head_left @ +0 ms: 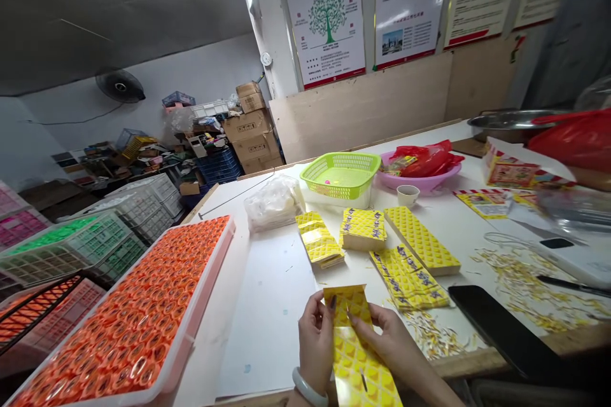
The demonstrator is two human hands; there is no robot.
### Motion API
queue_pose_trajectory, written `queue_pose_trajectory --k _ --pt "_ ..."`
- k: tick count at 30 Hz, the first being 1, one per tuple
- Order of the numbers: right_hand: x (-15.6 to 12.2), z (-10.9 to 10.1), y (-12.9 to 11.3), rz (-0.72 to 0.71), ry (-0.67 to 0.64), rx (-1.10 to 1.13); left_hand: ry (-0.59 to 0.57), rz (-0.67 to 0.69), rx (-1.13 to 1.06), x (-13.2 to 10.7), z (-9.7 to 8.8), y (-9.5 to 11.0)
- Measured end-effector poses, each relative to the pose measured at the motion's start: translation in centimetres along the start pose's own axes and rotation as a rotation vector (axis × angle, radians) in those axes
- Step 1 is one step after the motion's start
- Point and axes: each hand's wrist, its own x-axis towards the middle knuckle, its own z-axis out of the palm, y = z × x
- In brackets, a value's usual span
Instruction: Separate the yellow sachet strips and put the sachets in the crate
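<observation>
My left hand (pixel 316 338) and my right hand (pixel 382 336) both grip a long yellow sticker strip (pixel 356 356) near the table's front edge. The left hand's fingers pinch its left side, with a pale bangle on that wrist. On the other side, my right hand's fingers press on the strip's upper part. Beyond my hands lie several stacks of the same yellow strips (pixel 410 276) on the white table (pixel 272 305).
A tray of orange packets (pixel 138 318) fills the left. A green basket (pixel 340 175), a pink bowl (pixel 420 178), a small cup (pixel 408 194) and a clear bag (pixel 274 203) stand farther back. A black phone (pixel 496 324) lies at right among yellow scraps (pixel 520 286). Stacked crates stand at far left.
</observation>
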Motion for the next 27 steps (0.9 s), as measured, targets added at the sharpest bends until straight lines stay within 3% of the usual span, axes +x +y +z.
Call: queue_pose_trajectory --k 3,6,11,13,15,19,23,25,27 --pt "-0.1 -0.2 0.0 0.026 -0.116 0.328 -0.025 -0.025 -0.085 0.0 0.2 0.3" --pt "-0.1 0.4 1.0 0.156 -0.093 0.536 -0.066 -0.08 -0.114 0.0 0.3 0.5" --pt "-0.3 1.3 3.2 0.303 -0.213 0.646 -0.099 -0.129 0.026 -0.4 -0.1 0.0" --pt "-0.3 1.2 3.5 0.287 -0.177 0.615 -0.096 -0.124 0.048 -0.5 -0.4 -0.2" --pt "0.0 0.7 3.4 0.217 -0.09 0.444 -0.086 -0.124 0.029 -0.3 -0.7 -0.5" --pt "1.0 -1.7 2.8 0.004 0.154 -0.192 0.026 -0.119 -0.025 1.4 -1.7 -1.5" --pt "2.4 -6.4 3.0 -0.266 0.667 -1.03 0.127 -0.036 0.171 4.0 -2.3 -3.4" --pt "3.4 -8.7 3.5 -0.283 0.849 -1.354 0.117 0.022 0.343 4.7 -2.2 -4.5" --pt "4.6 -10.7 4.2 -0.22 0.877 -1.537 0.145 0.116 0.528 4.8 -1.9 -5.4"
